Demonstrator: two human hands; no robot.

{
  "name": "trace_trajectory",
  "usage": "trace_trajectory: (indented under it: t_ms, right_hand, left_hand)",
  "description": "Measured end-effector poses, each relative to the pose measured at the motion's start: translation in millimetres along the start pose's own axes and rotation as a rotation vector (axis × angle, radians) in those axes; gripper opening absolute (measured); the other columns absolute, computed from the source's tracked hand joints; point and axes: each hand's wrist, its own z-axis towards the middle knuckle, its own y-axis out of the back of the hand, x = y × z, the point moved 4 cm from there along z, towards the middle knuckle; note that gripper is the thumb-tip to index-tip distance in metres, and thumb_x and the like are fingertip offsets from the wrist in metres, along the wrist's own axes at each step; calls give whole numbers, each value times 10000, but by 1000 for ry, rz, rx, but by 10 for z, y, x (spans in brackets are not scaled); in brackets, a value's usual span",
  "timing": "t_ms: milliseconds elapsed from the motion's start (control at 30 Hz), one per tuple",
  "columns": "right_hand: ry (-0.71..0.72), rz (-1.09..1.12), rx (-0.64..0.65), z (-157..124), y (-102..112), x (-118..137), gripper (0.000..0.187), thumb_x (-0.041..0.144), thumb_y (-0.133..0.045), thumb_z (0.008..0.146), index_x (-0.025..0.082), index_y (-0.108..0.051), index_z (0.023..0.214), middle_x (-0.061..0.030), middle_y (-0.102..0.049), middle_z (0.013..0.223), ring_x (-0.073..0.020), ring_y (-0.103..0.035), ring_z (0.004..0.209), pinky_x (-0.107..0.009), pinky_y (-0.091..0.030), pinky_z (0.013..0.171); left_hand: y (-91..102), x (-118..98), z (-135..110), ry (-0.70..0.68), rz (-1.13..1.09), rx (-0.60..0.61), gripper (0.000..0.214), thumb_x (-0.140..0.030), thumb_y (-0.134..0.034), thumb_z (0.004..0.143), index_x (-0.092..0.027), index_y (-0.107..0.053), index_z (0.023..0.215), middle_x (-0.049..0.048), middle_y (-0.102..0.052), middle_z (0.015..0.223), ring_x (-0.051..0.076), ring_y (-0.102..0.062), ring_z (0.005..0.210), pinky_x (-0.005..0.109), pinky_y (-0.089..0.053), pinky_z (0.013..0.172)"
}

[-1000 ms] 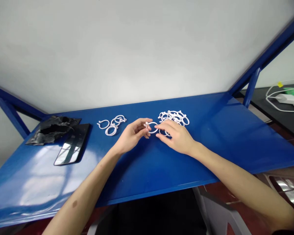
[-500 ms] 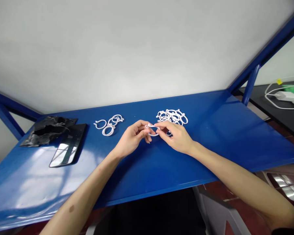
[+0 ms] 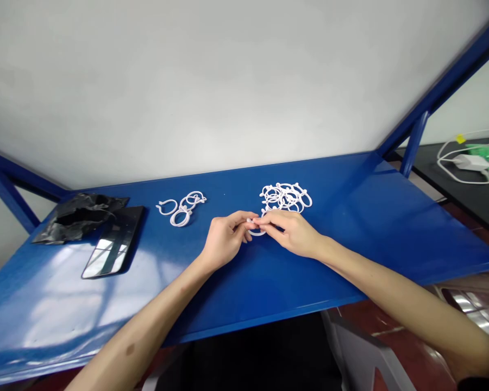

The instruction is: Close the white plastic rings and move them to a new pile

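Observation:
Both hands pinch one white plastic ring above the middle of the blue table. My left hand grips its left side, and my right hand grips it from the right, fingertips nearly meeting. The ring's upper part is mostly hidden by my fingers. Just beyond my right hand lies a heaped pile of white rings, each with a small knob or eyelet. Left of my hands sits a smaller group of white rings, with one open-ended ring at its left.
A dark phone lies on the blue table at the left, beside a crumpled black plastic bag. Blue frame bars rise at both ends. A white charger with cable rests on a dark surface at the right.
My hands have come closer together and slightly nearer to me with the ring. My fingertips now meet over its upper part, which was more visible before.

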Motion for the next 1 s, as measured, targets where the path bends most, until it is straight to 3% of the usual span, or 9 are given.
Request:
trace_trajectory:
  t_ms: [100, 200, 300, 400, 500, 567, 633, 1000]
  right_hand:
    - [15, -62, 43, -4, -33, -32, 169, 200, -507, 1035, 206, -668, 1089, -43, -759, 987, -164, -709, 870, -320, -567, 783]
    - [-12, -162, -22, 33, 86, -81, 174, 217, -489, 1038, 211, -651, 1100, -57, -752, 1016, -185, -702, 922, -341, -564, 806]
    - [-133, -341, -127, 68, 420, -206, 150, 247, -518, 1007, 213, -663, 1024, -73, -740, 1007, -226, -683, 931, -374, -545, 784]
    - [-297, -496, -130, 42, 825, -386, 113, 257, -581, 920, 206, -679, 898, -88, -712, 974, -250, -656, 912, -396, -521, 788]
    - [-531, -439, 79, -60, 1056, -586, 111, 292, -613, 856, 215, -692, 846, -53, -712, 843, -201, -649, 738, -350, -506, 676]
    - [-641, -375, 216, -136, 1097, -661, 125, 318, -615, 843, 222, -695, 837, -34, -718, 781, -187, -650, 681, -333, -500, 628]
    - [-692, -351, 274, -176, 1093, -687, 133, 334, -615, 840, 226, -689, 816, -30, -730, 774, -189, -666, 685, -330, -504, 619]
    - [-702, -404, 328, -185, 995, -687, 162, 388, -611, 849, 229, -638, 832, -26, -748, 820, -195, -686, 712, -327, -486, 606]
  left_hand:
    - [-19, -22, 8, -23, 81, 66, 241, -259, -541, 964, -182, -727, 1096, -17, -709, 650, 114, -653, 548, 222, -523, 596]
    - [49, -72, 61, -110, 187, 64, 315, -337, -583, 964, -202, -668, 1236, 25, -780, 902, 156, -710, 735, 269, -553, 704]
    - [283, -53, 145, -194, 483, -114, 345, -372, -564, 981, -201, -638, 1272, 83, -760, 1107, 236, -683, 977, 362, -534, 860]
    - [554, 79, 225, -156, 885, -245, 349, -322, -497, 989, -152, -649, 1253, 175, -699, 1219, 353, -573, 1162, 501, -444, 992]
    - [747, 243, 271, -31, 1141, -245, 372, -234, -449, 960, -132, -655, 1253, 219, -639, 1290, 414, -511, 1185, 546, -423, 934]
    - [807, 317, 278, 29, 1229, -210, 374, -203, -422, 952, -131, -674, 1219, 223, -644, 1252, 419, -509, 1154, 536, -418, 898]
    - [826, 359, 277, 54, 1263, -177, 379, -186, -387, 961, -133, -689, 1184, 215, -663, 1185, 413, -515, 1117, 520, -407, 877]
    - [843, 380, 300, 76, 1285, -176, 342, -227, -395, 993, -149, -716, 1082, 196, -686, 1074, 388, -518, 1073, 477, -374, 841]
